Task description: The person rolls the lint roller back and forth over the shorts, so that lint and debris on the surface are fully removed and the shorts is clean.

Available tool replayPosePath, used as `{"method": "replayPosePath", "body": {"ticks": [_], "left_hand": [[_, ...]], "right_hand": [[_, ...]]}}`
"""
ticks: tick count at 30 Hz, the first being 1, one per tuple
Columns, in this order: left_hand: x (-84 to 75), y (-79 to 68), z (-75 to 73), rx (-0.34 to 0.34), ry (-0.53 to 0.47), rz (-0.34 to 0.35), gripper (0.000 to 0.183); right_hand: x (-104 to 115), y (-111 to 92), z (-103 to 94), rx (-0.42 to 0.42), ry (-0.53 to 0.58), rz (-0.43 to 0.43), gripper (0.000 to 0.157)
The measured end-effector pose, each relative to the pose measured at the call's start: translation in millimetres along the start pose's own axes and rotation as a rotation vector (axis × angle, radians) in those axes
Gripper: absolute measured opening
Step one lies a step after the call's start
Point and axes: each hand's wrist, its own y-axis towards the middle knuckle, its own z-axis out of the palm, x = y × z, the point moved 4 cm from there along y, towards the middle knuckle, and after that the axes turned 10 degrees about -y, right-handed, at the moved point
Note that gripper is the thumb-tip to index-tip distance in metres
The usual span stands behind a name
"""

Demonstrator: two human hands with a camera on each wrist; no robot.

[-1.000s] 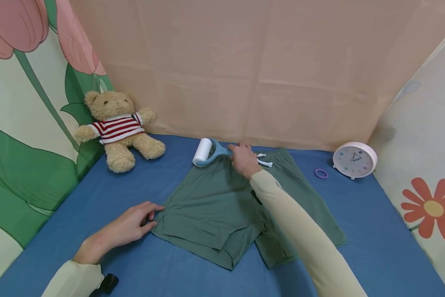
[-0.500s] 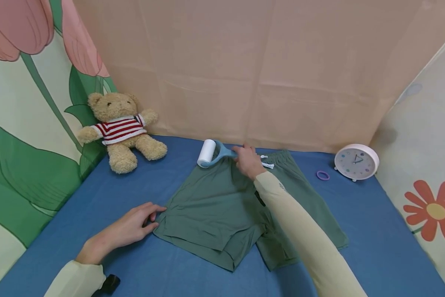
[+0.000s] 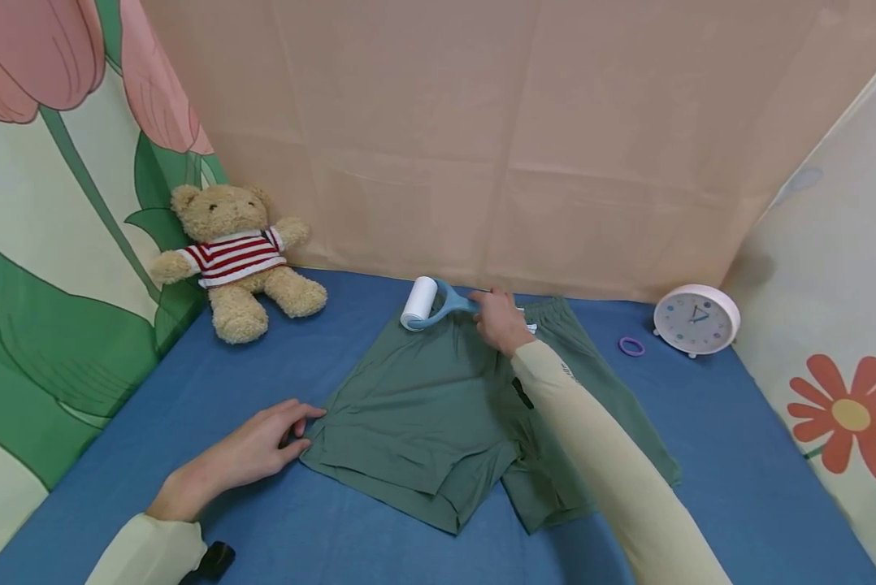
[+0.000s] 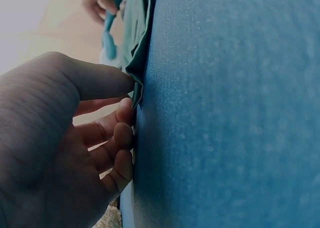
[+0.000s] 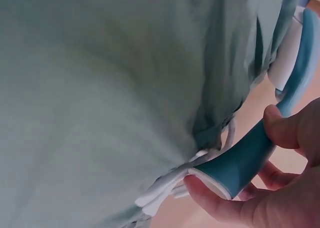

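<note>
A pair of dark green shorts (image 3: 416, 406) lies spread on the blue surface, waistband toward the back. My right hand (image 3: 501, 322) grips the blue handle of a lint roller (image 3: 451, 305), whose white roll (image 3: 419, 303) rests at the left part of the waistband. In the right wrist view, fingers and thumb wrap the handle (image 5: 245, 155) beside the white drawstring (image 5: 167, 188). At the left leg's hem, my left hand (image 3: 258, 443) touches the edge with index finger and thumb spread apart. Its other fingers (image 4: 123, 135) rest loosely bent on the blue surface.
A teddy bear (image 3: 238, 260) in a striped shirt sits at the back left. On the right stand a round pink clock (image 3: 696, 319) and, beside it, a purple ring (image 3: 631, 347). A beige cloth wall (image 3: 482, 146) closes off the back.
My right hand has slid the lint roller a short way to the right along the waistband. The left hand has stayed at the hem.
</note>
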Motion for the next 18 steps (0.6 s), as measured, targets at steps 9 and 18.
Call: {"method": "replayPosePath", "body": {"ticks": [9,18], "left_hand": [[1.0,0.2,1.1,0.003,0.015,0.002,0.036],[0.2,1.6,0.5,0.006,0.023,0.004,0.037]], "right_hand": [[-19,-8,-1.2,0.002,0.006,0.011,0.042],[-40,-18,-13.4,-0.073,0.017,-0.051,0.043]]}}
